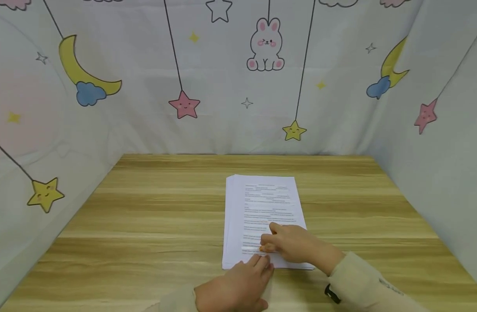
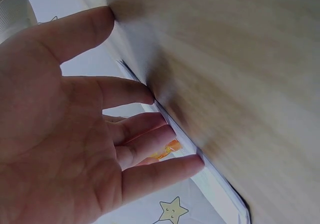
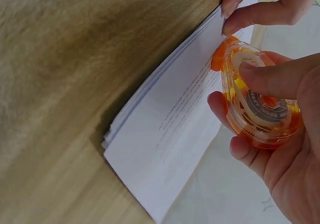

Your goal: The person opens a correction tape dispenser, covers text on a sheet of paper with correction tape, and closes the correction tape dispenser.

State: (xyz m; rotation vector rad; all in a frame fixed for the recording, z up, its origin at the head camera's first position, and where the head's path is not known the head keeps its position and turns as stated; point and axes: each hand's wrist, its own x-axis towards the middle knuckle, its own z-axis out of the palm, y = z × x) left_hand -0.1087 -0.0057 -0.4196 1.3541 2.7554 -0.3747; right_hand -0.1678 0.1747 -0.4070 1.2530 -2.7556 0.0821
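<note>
A stack of printed sheets (image 1: 234,225) lies on the table, its top page covered in lines of text. My right hand (image 1: 293,242) grips a see-through orange correction tape (image 3: 260,102), with the thumb on its side. In the right wrist view its orange tip meets the lower part of the top page, close to the left fingers. My left hand (image 1: 246,281) rests its fingertips on the near edge of the stack, the fingers fairly straight and the thumb apart over the table. In the head view the right hand mostly hides the correction tape.
The wooden table (image 1: 145,216) extends around the stack on all sides. White curtains (image 1: 230,78) printed with stars, moons and a rabbit hang at the back and both sides. A dark strap (image 1: 332,294) shows by the right sleeve.
</note>
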